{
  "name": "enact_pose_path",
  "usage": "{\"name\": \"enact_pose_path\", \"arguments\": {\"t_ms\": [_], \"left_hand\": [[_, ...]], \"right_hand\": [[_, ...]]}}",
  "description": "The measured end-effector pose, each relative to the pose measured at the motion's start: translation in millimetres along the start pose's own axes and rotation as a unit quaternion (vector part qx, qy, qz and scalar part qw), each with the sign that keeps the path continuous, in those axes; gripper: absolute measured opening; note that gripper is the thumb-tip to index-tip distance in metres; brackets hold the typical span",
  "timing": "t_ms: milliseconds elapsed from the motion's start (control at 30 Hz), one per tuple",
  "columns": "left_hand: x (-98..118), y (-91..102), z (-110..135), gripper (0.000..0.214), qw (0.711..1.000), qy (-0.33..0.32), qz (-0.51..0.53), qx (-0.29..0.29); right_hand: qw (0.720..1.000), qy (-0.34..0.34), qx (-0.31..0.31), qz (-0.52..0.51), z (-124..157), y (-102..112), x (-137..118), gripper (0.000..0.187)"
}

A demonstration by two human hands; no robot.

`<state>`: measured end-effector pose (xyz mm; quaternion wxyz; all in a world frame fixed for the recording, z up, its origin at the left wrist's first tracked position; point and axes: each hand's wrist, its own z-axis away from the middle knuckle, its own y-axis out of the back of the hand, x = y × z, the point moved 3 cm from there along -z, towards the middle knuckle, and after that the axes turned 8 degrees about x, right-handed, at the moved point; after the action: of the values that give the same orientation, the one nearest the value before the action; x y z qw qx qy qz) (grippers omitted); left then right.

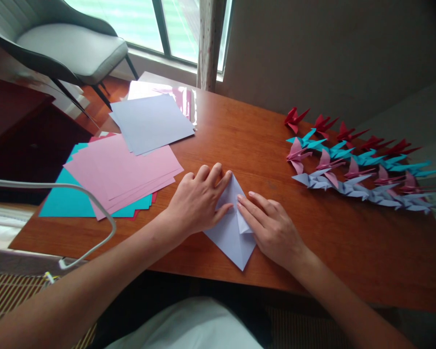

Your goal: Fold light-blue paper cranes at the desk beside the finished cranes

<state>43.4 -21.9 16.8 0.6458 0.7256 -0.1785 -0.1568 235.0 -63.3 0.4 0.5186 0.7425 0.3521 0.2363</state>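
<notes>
A pale lavender sheet of origami paper (232,237) lies on the table in front of me, partly folded, one corner pointing at me. Its small folded flap (243,224) shows right of the middle. My left hand (199,198) rests on the sheet's upper left side, fingers spread and thumb apart, pressing down. From the right, my right hand (271,225) lays its stretched fingers over the flap and the right edge. Both hands are open, and they cover parts of the sheet.
Left on the wooden table (218,121) lie pink sheets (123,169), turquoise sheets (65,194) and lavender sheets (156,121). Rows of red cranes (323,125), turquoise cranes (339,150), pink cranes (296,155) and lavender cranes (356,188) stand right. A white cable-like arm (105,213) crosses the left.
</notes>
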Motion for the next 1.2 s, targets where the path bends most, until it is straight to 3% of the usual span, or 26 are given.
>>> {"name": "enact_pose_path", "arguments": {"t_ms": [533,700,867,1200], "left_hand": [[-2,1.4,0,0.069,1.0,-0.005,0.005,0.008],[5,12.2,13,0.055,0.999,-0.028,0.016,0.039],[19,13.6,25,0.044,0.993,-0.106,0.054,0.013],[17,2.2,30,0.049,0.991,-0.108,0.075,-0.009]], "right_hand": [[1.0,-0.015,0.004,-0.009,0,-1,-1,0.045],[1.0,-0.015,0.006,-0.004,0,-2,-1,0.045],[1.0,-0.011,0.005,0.002,1,-2,-1,0.043],[1.0,-0.011,-0.001,0.0,1,-2,-1,0.047]]}}
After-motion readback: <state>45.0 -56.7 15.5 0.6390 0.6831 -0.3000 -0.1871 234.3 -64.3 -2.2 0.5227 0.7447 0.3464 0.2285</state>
